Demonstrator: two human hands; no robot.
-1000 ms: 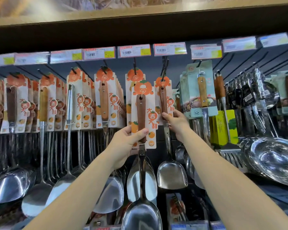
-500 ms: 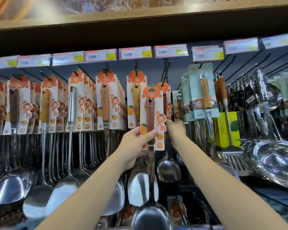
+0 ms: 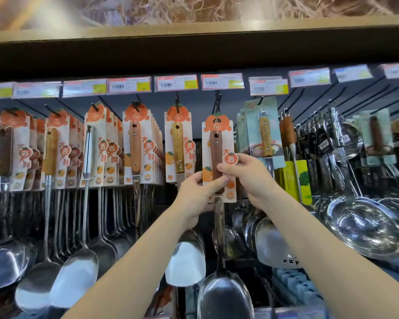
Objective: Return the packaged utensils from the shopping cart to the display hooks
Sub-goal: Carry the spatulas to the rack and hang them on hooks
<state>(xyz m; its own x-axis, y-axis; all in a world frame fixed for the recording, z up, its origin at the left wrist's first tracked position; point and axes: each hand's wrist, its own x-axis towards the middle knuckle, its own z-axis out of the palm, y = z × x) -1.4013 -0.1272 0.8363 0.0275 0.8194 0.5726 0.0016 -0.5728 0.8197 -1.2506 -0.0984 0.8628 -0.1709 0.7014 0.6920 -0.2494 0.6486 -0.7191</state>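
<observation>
**Both hands pinch a carded spatula below its hook**

The left hand (image 3: pixel 195 194) has its fingers closed on the lower left edge of the packaged spatula (image 3: pixel 218 162), thumb lying across the front of the card near the dark wooden handle. The right hand (image 3: pixel 247 178) grips the same package from the right, thumb and fingers clamped together on the card's edge at about mid-height. The spatula hangs upright between them, its steel blade (image 3: pixel 225 295) low and nearest the camera, its orange fruit-shaped card top just under a pair of black display hooks (image 3: pixel 217 102); whether the hole is on a hook cannot be told.

Both forearms rise from the bottom of the view and converge at the package, wrists bent slightly inward.

Behind, rows of similar carded utensils (image 3: pixel 136 143) hang side by side. Steel strainers (image 3: pixel 364 224) crowd the right. Above them runs a line of price tags (image 3: pixel 175 82), under a dark shelf edge (image 3: pixel 194 51).
</observation>
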